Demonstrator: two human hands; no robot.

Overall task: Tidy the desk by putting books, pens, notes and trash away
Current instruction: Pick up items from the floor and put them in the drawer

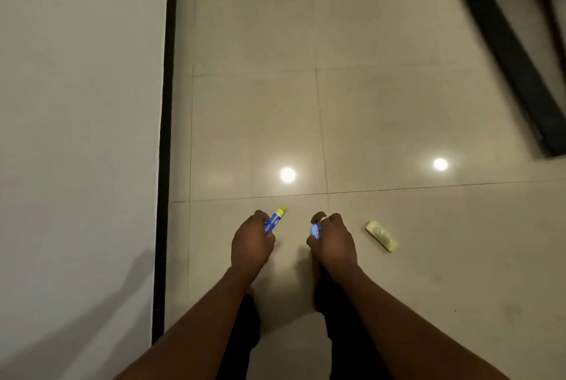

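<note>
Nearest the camera, two bare forearms are seen reaching forward over the tiled floor [398, 110], with dark trouser legs [245, 333] visible beneath them. The left hand [251, 241] is curled around a blue tube with a yellow end [274, 219]; the yellow end is pointed up and away from the fingers. The right hand [332, 240], on which a silver ring [324, 219] is worn, is closed around a small pale blue object [315, 230] with a red mark on it; what it is cannot be told. The two hands are held apart, above the floor. Just to the right of the right hand, a pale yellow oblong item [382, 235] is lying flat on the tiles, untouched. Farther out, two round light reflections [288, 175] are shown on the glossy floor. Along the left, a pale wall [76, 103] is edged by a black skirting strip [165, 134]. At the far right, a black frame [508, 51] is standing on the floor.
</note>
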